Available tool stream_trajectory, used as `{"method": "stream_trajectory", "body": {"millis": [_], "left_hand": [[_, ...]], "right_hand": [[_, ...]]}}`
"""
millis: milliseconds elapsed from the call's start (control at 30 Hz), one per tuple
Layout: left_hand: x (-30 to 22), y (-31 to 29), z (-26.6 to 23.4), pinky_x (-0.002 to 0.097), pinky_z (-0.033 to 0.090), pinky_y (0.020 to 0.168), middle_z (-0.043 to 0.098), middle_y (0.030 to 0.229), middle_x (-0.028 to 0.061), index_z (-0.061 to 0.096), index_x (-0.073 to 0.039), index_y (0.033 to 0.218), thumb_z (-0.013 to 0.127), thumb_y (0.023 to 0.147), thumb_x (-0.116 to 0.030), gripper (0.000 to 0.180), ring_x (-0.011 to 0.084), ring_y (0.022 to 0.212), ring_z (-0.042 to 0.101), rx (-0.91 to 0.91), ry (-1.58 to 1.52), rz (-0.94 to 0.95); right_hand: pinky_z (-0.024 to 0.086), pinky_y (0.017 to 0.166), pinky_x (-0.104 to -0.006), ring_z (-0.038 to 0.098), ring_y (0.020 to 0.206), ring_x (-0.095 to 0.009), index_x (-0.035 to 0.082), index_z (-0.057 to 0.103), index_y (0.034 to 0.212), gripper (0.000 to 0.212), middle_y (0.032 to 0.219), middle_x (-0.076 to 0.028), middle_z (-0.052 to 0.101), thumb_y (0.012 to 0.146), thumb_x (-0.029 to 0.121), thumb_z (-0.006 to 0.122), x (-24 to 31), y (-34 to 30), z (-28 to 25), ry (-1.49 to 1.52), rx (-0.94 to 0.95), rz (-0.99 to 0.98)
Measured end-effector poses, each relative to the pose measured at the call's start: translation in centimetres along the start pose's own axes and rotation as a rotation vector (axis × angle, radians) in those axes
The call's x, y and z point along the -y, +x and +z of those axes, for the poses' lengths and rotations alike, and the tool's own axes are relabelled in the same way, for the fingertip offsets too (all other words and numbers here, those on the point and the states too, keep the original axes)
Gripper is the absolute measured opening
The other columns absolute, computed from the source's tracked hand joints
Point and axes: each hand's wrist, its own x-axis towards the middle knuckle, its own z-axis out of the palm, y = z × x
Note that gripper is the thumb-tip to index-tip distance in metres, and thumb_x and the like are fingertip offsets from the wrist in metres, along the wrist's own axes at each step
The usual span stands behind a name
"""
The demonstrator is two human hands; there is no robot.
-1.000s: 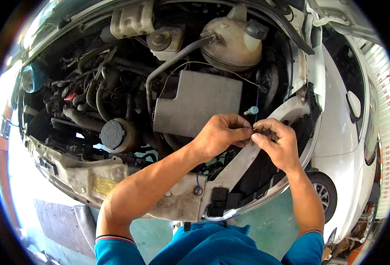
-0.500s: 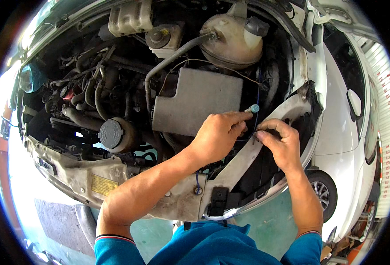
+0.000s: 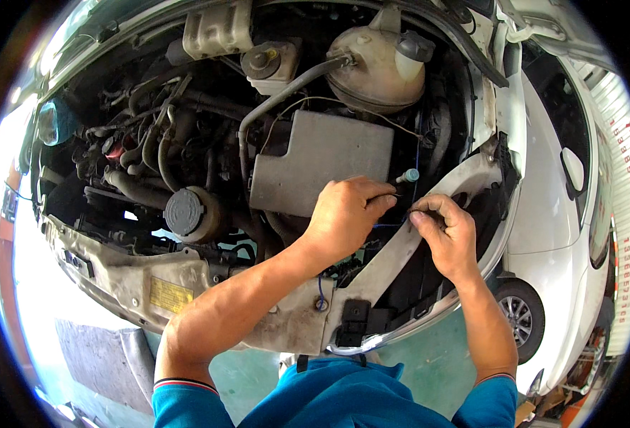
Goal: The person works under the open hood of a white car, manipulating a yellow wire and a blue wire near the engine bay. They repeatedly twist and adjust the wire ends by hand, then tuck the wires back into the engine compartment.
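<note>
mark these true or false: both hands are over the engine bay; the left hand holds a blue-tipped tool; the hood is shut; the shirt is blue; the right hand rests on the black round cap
1. Both hands are over the engine bay. True: the left hand and right hand meet near its right side.
2. The left hand holds a blue-tipped tool. True: the tip sticks out past its fingers.
3. The hood is shut. False: the engine is open to view.
4. The shirt is blue. True.
5. The right hand rests on the black round cap. False: the cap sits well to the left of both hands, untouched.
</note>
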Motion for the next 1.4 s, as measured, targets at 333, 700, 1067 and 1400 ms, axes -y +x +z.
{"method": "stream_trajectory", "body": {"millis": [333,700,1067,1400], "left_hand": [[-1.0,-0.1,0.2,0.0312,0.057,0.079,0.074,0.098,0.015,0.07,0.007,0.115,0.067,0.098,-0.011,0.024,0.0153,0.086,0.07,0.089,-0.276,-0.193],[-0.9,0.2,0.2,0.0273,0.057,0.075,0.073,0.093,0.0091,0.07,0.008,0.116,0.071,0.096,-0.01,0.028,0.0106,0.081,0.066,0.206,-0.491,-0.325],[-0.7,0.4,-0.3,0.0282,0.06,0.081,0.075,0.098,0.0124,0.07,0.007,0.12,0.069,0.098,-0.011,0.029,0.0133,0.086,0.071,0.249,-0.547,-0.336],[-0.1,0.4,0.1,0.0267,0.059,0.079,0.074,0.098,0.0113,0.07,0.006,0.118,0.069,0.099,-0.011,0.026,0.0119,0.084,0.069,0.224,-0.635,-0.34]], "right_hand": [[0.053,0.068,-0.0258,0.066,0.075,-0.011,-0.002,0.068,0.102,0.011,0.085,-0.006,0.07,0.093,0.001,0.071,0.0,-0.2,0.3,-0.02,-0.005,-0.031],[0.053,0.069,-0.0242,0.063,0.077,-0.008,0.0,0.065,0.102,0.013,0.088,-0.002,0.069,0.092,-0.002,0.072,-0.9,-0.6,0.9,0.132,-0.075,0.03],[0.051,0.074,-0.0235,0.058,0.08,-0.006,0.003,0.061,0.099,0.015,0.091,0.0,0.065,0.091,-0.001,0.072,-1.4,-0.7,0.9,0.193,-0.091,0.043],[0.05,0.073,-0.0222,0.058,0.08,-0.005,0.004,0.061,0.1,0.015,0.091,0.0,0.066,0.091,0.001,0.073,-1.7,-0.7,0.8,0.223,-0.074,0.062]]}}
